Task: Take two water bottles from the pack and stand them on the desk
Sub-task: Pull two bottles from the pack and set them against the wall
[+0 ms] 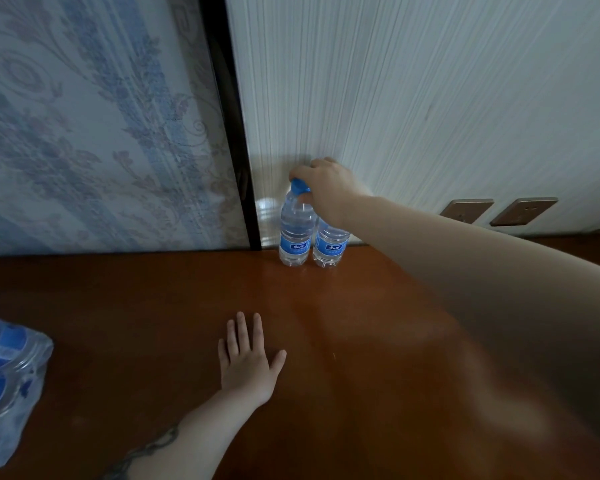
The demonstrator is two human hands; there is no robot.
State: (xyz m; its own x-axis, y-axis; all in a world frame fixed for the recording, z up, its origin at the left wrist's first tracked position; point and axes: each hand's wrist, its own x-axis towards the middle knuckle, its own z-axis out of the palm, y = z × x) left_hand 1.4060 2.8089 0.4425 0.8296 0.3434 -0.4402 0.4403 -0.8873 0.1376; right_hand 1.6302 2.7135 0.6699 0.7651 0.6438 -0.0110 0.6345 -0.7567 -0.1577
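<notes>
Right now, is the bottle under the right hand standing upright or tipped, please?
Upright: the left bottle rests base-down on the desk, cap up under the right hand.

Two clear plastic water bottles with blue labels stand upright on the reddish-brown wooden bench [153,306]: the left bottle [294,237] and the right bottle [329,245], just beside each other. One blue screw cap [299,187] is visible, on the left bottle; the other cap is hidden. One shrink-wrapped plastic pack of bottles [11,375] lies at the bench's left edge, showing perhaps three blue caps, though the wrap blurs the count. Two bare hands are in view: the right hand [326,188] and the left hand [248,362]. Two brown rectangular wall plates [466,210] [523,211] sit on the white striped wall [395,98].
</notes>
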